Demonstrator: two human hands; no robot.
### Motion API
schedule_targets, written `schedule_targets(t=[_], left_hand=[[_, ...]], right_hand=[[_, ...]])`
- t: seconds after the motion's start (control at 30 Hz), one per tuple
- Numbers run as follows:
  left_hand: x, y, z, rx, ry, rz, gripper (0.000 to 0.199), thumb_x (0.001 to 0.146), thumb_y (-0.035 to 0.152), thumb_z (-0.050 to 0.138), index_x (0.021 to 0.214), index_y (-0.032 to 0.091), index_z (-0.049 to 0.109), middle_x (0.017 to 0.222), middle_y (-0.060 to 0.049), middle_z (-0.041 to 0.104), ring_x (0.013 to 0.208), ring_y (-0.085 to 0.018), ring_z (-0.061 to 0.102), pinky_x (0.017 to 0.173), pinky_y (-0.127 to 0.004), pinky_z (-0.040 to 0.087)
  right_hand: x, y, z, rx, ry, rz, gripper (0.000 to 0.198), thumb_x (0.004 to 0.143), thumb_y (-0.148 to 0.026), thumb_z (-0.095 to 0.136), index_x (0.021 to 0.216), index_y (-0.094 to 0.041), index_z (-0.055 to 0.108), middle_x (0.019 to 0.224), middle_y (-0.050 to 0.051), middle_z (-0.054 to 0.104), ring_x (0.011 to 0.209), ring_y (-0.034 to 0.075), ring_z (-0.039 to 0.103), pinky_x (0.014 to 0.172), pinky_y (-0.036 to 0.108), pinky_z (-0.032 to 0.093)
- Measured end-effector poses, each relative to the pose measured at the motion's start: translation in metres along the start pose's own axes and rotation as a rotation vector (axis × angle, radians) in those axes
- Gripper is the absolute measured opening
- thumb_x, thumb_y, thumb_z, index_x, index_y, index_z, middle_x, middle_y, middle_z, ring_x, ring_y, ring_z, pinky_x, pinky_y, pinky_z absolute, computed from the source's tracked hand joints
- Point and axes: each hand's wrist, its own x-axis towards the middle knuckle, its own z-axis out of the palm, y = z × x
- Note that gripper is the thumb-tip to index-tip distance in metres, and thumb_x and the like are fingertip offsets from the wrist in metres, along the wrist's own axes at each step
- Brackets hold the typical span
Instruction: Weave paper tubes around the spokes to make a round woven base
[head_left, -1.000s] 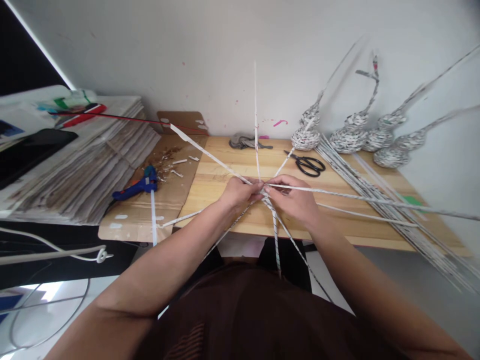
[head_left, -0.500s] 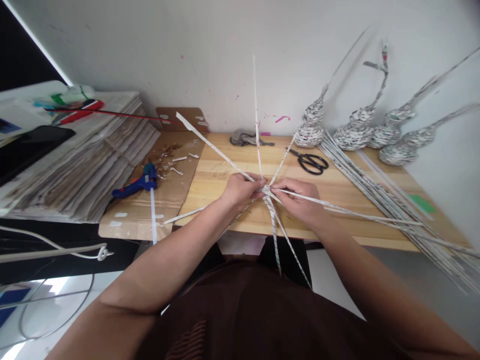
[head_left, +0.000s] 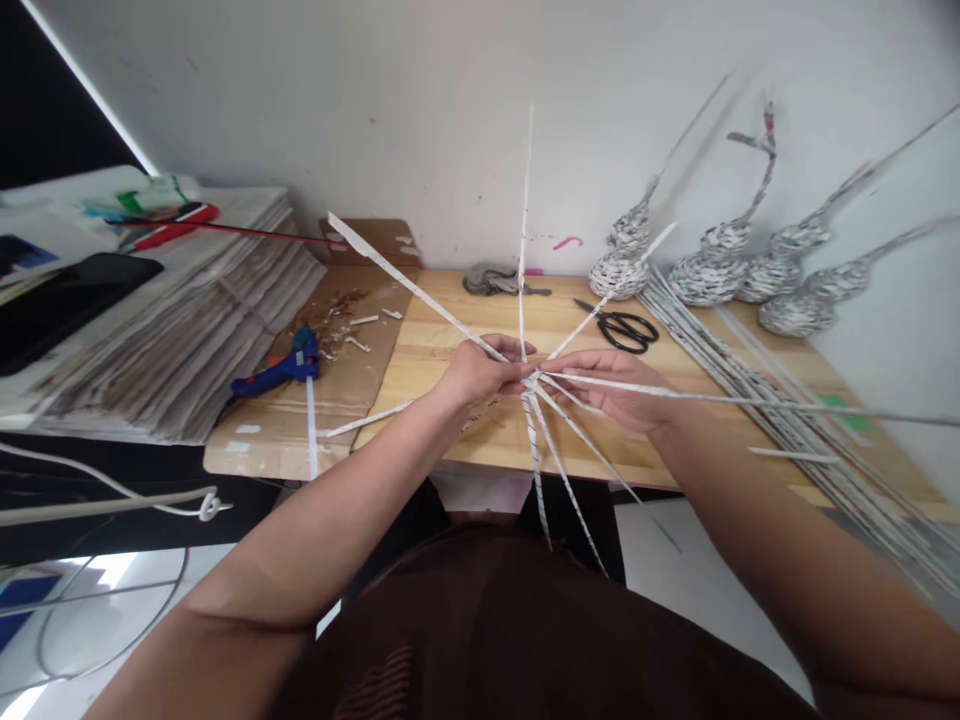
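Note:
Several rolled paper strips (head_left: pixel 424 296) fan out like spokes from a small crossing held over the table's front edge. My left hand (head_left: pixel 484 372) pinches that crossing from the left, thumb on top. From the other side, my right hand (head_left: pixel 619 385) has its fingers and thumb at the centre, around a long paper strip (head_left: pixel 720 398) that runs off to the right. One upright spoke (head_left: pixel 524 200) points at the wall, and others (head_left: pixel 568 484) hang down towards my lap. The undersides of the fingers are hidden.
Black scissors (head_left: pixel 624 328) lie behind my right hand. Woven paper gourds (head_left: pixel 709 265) and a bundle of paper rods (head_left: pixel 739 375) are at the right. Leftward are a blue glue gun (head_left: pixel 281 365) on cardboard and a newspaper stack (head_left: pixel 247 300). A grey rag (head_left: pixel 495 279) lies by the wall.
The spokes have turned clockwise about the centre; one now reaches past the scissors to the back right. The long strip has swung up and straightened. My right hand's fingers have extended.

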Motion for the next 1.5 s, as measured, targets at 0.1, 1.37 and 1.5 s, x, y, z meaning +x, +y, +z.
schedule_targets(t=[0.1,1.37,1.5], left_hand=[[-0.002,0.014,0.000,0.028,-0.026,0.045,0.022,0.068,0.001,0.076,0.085,0.012,0.068,0.065,0.000,0.063,0.058,-0.012,0.064,0.058,-0.026,0.057],[0.021,0.036,0.003,0.164,0.149,0.007,0.009,0.076,0.006,0.068,0.079,0.012,0.063,0.063,-0.002,0.060,0.055,-0.013,0.059,0.060,-0.031,0.058],[0.010,0.038,-0.003,0.087,0.169,-0.003,0.018,0.083,0.014,0.064,0.100,0.010,0.062,0.083,-0.009,0.066,0.068,-0.016,0.064,0.062,-0.032,0.059]], right_hand=[[0.004,-0.009,0.000,0.102,-0.002,0.043,0.024,0.078,-0.037,0.072,0.090,-0.016,0.074,0.093,0.009,0.073,0.087,0.021,0.068,0.079,0.036,0.055],[0.036,-0.003,0.043,-0.026,0.443,0.067,0.021,0.063,-0.029,0.076,0.065,-0.018,0.058,0.045,-0.007,0.040,0.039,0.006,0.027,0.037,0.021,0.012],[0.038,0.001,0.033,-0.048,0.451,0.048,0.021,0.062,-0.031,0.076,0.066,-0.016,0.061,0.047,-0.006,0.043,0.041,0.006,0.032,0.037,0.020,0.014]])
